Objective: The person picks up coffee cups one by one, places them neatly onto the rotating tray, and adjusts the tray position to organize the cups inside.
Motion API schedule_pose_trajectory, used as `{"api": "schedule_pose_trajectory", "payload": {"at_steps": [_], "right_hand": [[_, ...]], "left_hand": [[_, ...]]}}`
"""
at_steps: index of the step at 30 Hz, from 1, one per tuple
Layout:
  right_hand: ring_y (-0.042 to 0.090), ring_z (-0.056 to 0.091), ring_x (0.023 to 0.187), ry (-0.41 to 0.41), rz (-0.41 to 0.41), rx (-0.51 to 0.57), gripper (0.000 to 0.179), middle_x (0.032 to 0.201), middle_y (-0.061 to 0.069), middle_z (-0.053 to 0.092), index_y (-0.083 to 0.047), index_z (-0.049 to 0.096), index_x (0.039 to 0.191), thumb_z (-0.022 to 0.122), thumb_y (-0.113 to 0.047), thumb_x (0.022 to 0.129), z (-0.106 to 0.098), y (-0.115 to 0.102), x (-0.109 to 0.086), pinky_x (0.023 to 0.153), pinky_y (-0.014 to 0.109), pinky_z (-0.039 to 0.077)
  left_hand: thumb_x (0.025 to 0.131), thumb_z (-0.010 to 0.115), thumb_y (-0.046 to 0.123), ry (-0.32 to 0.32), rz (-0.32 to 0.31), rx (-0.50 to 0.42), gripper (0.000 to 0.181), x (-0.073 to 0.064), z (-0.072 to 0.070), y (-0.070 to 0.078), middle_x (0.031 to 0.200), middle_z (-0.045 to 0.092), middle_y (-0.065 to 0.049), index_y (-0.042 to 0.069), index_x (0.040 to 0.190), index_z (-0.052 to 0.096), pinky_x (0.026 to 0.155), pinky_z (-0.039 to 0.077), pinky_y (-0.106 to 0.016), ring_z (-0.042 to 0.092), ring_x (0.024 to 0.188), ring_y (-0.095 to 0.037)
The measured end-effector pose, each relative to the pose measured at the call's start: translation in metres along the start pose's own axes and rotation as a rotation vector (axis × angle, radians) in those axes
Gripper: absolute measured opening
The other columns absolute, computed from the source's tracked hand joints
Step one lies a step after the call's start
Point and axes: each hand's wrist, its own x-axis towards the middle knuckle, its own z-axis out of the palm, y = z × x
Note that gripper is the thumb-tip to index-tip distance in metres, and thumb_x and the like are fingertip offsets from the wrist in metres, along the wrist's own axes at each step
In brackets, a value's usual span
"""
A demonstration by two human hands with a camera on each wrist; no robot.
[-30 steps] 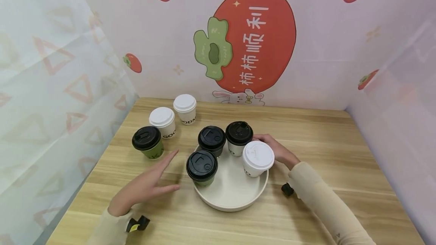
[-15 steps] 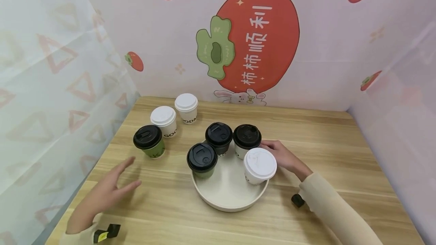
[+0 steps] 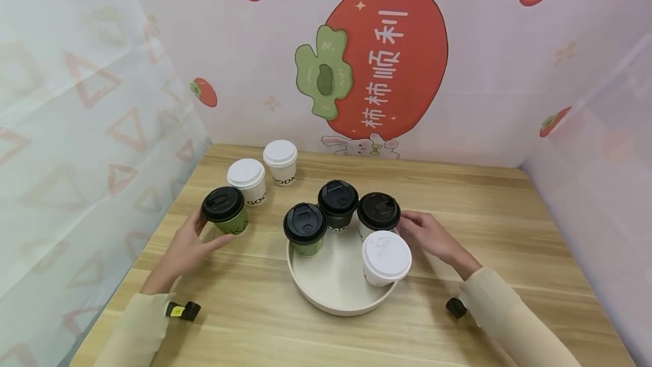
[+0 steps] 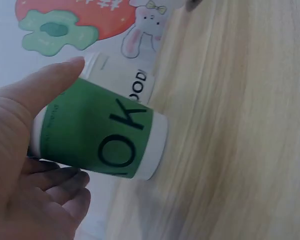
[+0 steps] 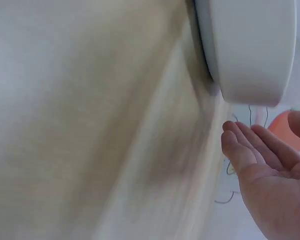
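Note:
My left hand reaches around a green paper cup with a black lid. In the left wrist view, the thumb passes along one side of this cup and the loosely bent fingers lie along the other. A round cream tray carries a green cup, a dark cup and a white cup, all black-lidded, plus a white-lidded white cup. My right hand is at the tray's right edge, partly behind the cups. Its extended fingers show beside the tray wall in the right wrist view.
Two white cups with white lids, a nearer one and a farther one, stand behind the green cup at the back left. The wooden table is bordered by patterned sheets at the back and sides.
The tray has turned clockwise with its cups, the right hand shifting nearer and rightward at its edge. My left hand swung left from beside the tray, then forward to the loose green cup.

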Motion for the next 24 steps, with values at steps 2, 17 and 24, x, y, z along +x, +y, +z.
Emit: {"api": "schedule_pose_trajectory", "payload": {"at_steps": [2,17,24], "right_hand": [[0.022,0.068,0.124,0.007,0.004,0.041,0.044,0.132,0.020,0.072,0.001,0.064,0.141,0.050,-0.030,0.114,-0.003,-0.001,0.010,0.107,0.041,0.059],[0.012,0.052,0.078,-0.111,-0.010,0.143,0.020,0.079,-0.004,0.055,-0.002,0.069,0.099,0.057,-0.013,0.109,0.004,0.008,0.052,0.073,0.024,0.047],[0.011,0.050,0.076,-0.105,-0.020,0.153,0.024,0.077,-0.005,0.052,-0.002,0.071,0.103,0.053,-0.014,0.111,0.004,0.011,0.048,0.072,0.023,0.045]], "left_hand": [[0.089,0.088,0.021,0.007,0.005,-0.043,0.101,0.005,0.004,-0.001,0.169,0.030,-0.029,-0.001,0.164,0.024,0.126,0.026,-0.068,0.029,0.156,-0.053],[0.095,0.081,0.019,0.078,0.045,-0.114,0.080,0.019,0.024,-0.011,0.157,0.049,-0.019,0.003,0.159,0.037,0.107,0.036,0.000,0.044,0.130,0.016],[0.095,0.081,0.018,0.092,0.058,-0.109,0.078,0.018,0.024,-0.008,0.155,0.051,-0.019,0.005,0.159,0.038,0.106,0.037,0.000,0.044,0.128,0.018]]}}
